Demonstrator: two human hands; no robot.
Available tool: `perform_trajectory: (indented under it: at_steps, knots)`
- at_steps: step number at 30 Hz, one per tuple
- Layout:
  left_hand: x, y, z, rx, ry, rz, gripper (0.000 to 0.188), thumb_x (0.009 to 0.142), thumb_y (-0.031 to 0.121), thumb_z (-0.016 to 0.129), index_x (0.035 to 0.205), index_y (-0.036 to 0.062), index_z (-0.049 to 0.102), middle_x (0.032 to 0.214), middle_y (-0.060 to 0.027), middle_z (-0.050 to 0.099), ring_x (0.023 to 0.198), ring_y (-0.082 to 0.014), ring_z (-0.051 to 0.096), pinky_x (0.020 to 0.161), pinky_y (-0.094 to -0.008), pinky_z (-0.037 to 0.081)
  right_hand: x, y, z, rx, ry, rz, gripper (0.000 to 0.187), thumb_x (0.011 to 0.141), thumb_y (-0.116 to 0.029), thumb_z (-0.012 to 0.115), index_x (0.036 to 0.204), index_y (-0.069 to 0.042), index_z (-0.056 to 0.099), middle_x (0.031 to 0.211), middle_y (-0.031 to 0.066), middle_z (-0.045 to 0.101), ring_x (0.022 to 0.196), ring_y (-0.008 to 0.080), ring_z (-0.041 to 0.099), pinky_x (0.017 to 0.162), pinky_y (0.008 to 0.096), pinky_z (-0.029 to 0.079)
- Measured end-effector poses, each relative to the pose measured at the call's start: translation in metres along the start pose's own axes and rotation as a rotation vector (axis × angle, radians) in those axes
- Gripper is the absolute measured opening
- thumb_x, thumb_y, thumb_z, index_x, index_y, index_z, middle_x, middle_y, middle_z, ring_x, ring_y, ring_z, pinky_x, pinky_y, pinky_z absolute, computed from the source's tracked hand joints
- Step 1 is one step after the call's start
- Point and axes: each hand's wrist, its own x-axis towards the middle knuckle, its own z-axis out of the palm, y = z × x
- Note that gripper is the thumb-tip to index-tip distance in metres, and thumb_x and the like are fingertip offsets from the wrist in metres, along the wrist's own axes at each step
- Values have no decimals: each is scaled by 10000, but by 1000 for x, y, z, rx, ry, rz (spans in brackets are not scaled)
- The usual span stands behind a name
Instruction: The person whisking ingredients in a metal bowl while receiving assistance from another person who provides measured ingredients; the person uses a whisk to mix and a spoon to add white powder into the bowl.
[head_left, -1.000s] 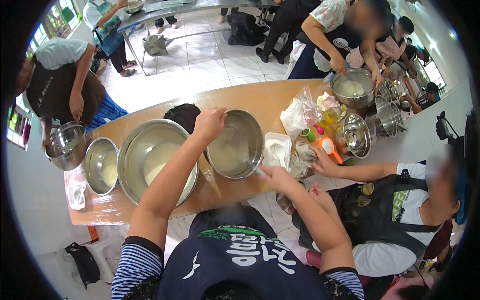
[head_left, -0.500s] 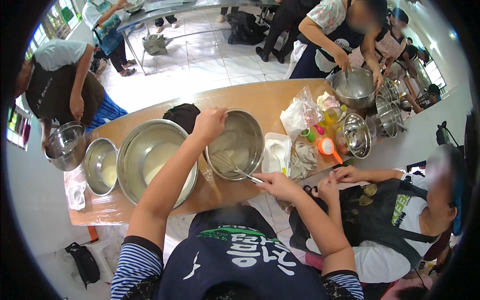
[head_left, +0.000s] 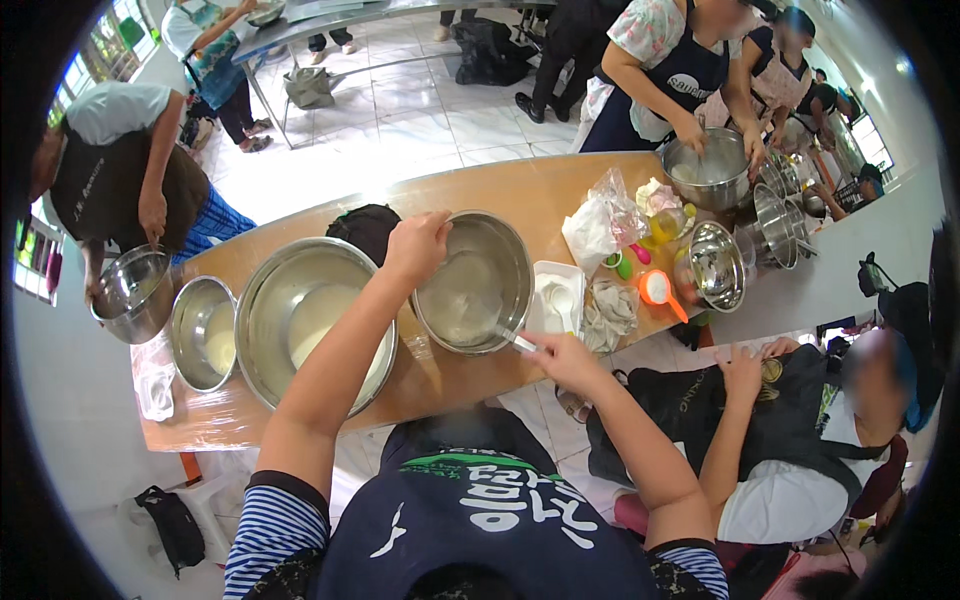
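My left hand (head_left: 420,246) is closed on the far left rim of a steel mixing bowl (head_left: 512,262) that stands on the table. A shallow, pale liquid mix lies in its bottom. Closed round a whisk's handle, my right hand (head_left: 562,360) is at the bowl's near right edge. The whisk (head_left: 516,338) reaches over the rim into the mix, its wires smeared by motion. Left of the bowl, under my left forearm, stands a larger steel bowl (head_left: 268,300) of pale batter. Beyond it is a smaller steel bowl (head_left: 184,330), also with batter.
To the right lie a white tray (head_left: 543,322) with a spoon, a crumpled cloth (head_left: 608,315), an orange scoop (head_left: 672,300), plastic bags (head_left: 600,225) and an empty steel bowl (head_left: 712,265). Co-workers handle bowls at the far right and far left; another person sits close on my right.
The whisk has swept rightward in the bowl, its wires now blurred, and my right hand has shifted slightly right. The person on my right has leaned back and moved their hands.
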Motion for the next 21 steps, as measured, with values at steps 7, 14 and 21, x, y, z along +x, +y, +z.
perform_trajectory:
  at_steps: [7,14,21]
  knots:
    - [0,-5,1,-9,7,-26,196,780,149,565,937,44,618,832,-157,613,758,-320,591,663,-385,471,9,13,6,-39,80,-36,322,792,-181,543,1106,-116,568,944,213,590,885,341,577,775,376,448]
    - [-4,-6,2,-15,3,3,183,790,163,548,930,64,614,820,-148,616,737,-324,591,643,-398,472,6,0,4,-151,5,6,326,788,-204,528,1093,-96,568,935,202,600,853,342,588,744,396,468]
    - [0,0,2,0,24,80,179,795,162,536,929,67,606,835,-142,619,740,-322,590,646,-410,471,-1,-6,-8,-159,11,40,355,791,-222,529,1131,-121,553,919,195,602,848,315,591,754,384,460]
